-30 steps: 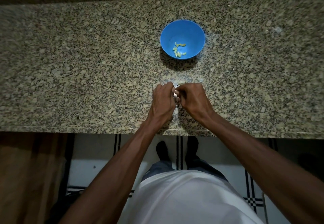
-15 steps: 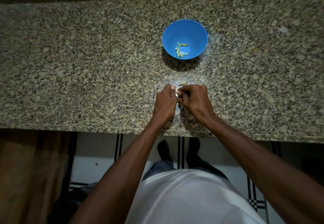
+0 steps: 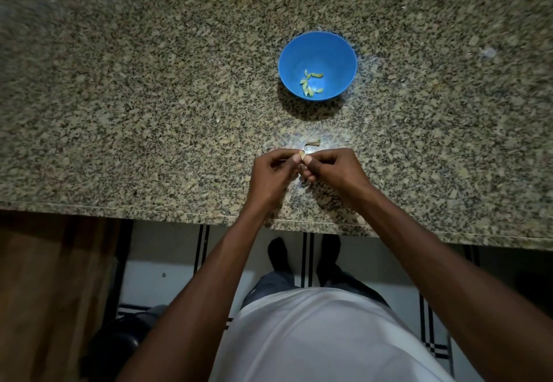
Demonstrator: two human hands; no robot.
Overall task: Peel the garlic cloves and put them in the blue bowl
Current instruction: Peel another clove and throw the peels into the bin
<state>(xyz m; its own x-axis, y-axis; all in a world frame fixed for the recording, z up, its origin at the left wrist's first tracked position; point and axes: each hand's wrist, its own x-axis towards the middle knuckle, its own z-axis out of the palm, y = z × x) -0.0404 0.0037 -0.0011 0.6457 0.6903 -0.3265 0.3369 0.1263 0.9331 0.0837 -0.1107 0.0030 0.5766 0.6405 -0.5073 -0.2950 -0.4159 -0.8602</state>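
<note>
Garlic clove (image 3: 301, 155) sits pinched between left hand (image 3: 273, 173) and right hand (image 3: 332, 169), above the table (image 3: 119, 97) near its front edge. Step: peeling. Next: strip remaining skin, then reach forward to blue bowl (image 3: 344, 55), which holds several peeled cloves (image 3: 311, 82).

Granite counter (image 3: 149, 97) w/ blue bowl (image 3: 344, 52), peel scrap (image 3: 312, 143).

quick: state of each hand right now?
Left hand: fingers curled, pinching the small pale garlic clove.
Right hand: fingers curled, pinching the same clove from the other side.
</note>
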